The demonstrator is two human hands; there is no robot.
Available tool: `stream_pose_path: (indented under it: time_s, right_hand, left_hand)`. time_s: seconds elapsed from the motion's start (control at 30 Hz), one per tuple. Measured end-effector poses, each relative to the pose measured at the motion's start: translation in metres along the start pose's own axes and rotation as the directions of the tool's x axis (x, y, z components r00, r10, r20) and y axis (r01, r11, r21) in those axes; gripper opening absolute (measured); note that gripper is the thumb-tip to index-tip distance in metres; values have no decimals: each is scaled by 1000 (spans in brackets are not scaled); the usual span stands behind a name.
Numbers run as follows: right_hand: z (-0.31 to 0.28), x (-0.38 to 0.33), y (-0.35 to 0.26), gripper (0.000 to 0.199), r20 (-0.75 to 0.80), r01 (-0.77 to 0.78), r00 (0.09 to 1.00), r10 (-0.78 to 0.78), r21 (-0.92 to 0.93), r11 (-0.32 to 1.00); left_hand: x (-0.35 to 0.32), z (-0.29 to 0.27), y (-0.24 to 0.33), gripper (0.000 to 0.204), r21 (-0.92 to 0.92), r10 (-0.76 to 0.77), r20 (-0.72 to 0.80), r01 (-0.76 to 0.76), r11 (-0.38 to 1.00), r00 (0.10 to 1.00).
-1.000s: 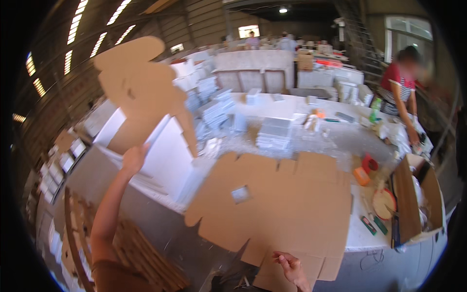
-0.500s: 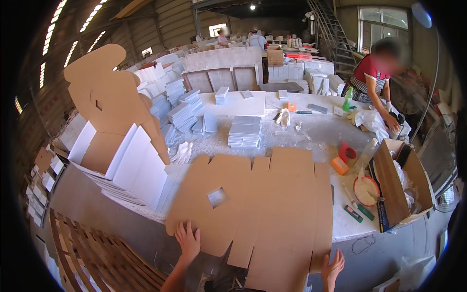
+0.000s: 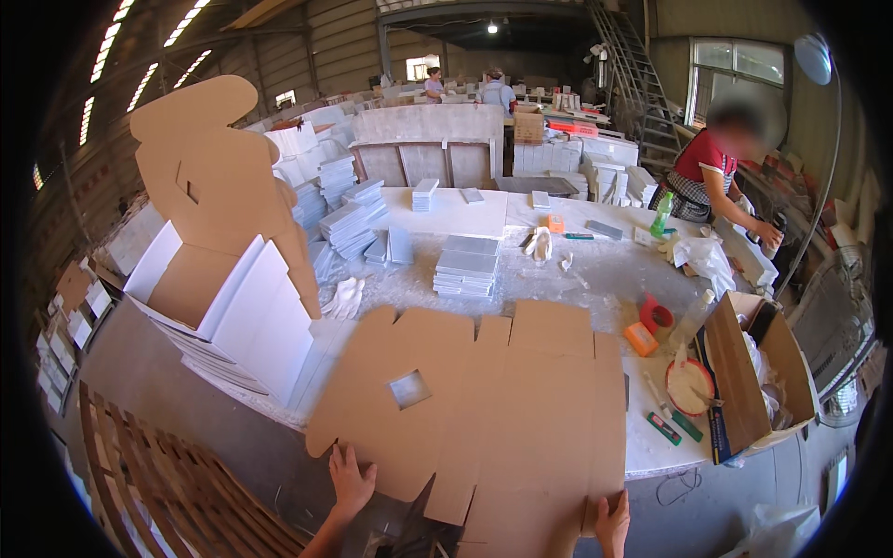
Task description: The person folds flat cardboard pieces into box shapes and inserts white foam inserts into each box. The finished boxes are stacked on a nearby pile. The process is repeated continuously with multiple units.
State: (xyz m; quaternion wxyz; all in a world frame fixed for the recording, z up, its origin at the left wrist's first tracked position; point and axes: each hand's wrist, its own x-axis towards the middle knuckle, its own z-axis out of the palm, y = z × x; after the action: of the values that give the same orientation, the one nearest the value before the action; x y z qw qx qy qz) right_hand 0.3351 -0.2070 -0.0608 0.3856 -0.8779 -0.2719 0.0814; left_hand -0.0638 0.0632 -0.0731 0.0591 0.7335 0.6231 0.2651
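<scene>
A flat die-cut cardboard sheet [image 3: 530,400], brown side up with a diamond-shaped hole, lies across the near side of the worktable and reaches over its front edge. My left hand [image 3: 352,482] rests with spread fingers at the sheet's lower left edge, fingertips touching the board. At the near right corner, my right hand [image 3: 611,527] has its fingers closed on the sheet's edge. To the left stand folded white cardboard boxes [image 3: 265,321], one with its tall brown flap [image 3: 209,177] raised.
Stacked grey tiles [image 3: 467,267] and white gloves [image 3: 344,298] sit beyond the sheet. On the right are a red-rimmed bowl [image 3: 689,387], green-handled knives [image 3: 664,428] and an open carton [image 3: 758,372]. A wooden pallet [image 3: 177,474] lies lower left. A co-worker [image 3: 712,167] stands far right.
The cardboard sheet has shifted slightly left and nearer. My right hand has gone from apart and spread to gripping its edge; my left hand has slid toward the sheet's rim.
</scene>
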Motion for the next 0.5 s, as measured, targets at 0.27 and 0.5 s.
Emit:
stream_pose_path:
  time_s: [0.27,0.5]
  right_hand:
    - [-35,18,-17,39,-37,14,999,-11,74,997]
    - [-56,58,-13,24,410,-262,896,170,180,948]
  left_hand:
    - [28,-23,-32,32,-547,-249,-48,183,817,967]
    - [30,-68,19,33,-895,-288,384,277,-349,877]
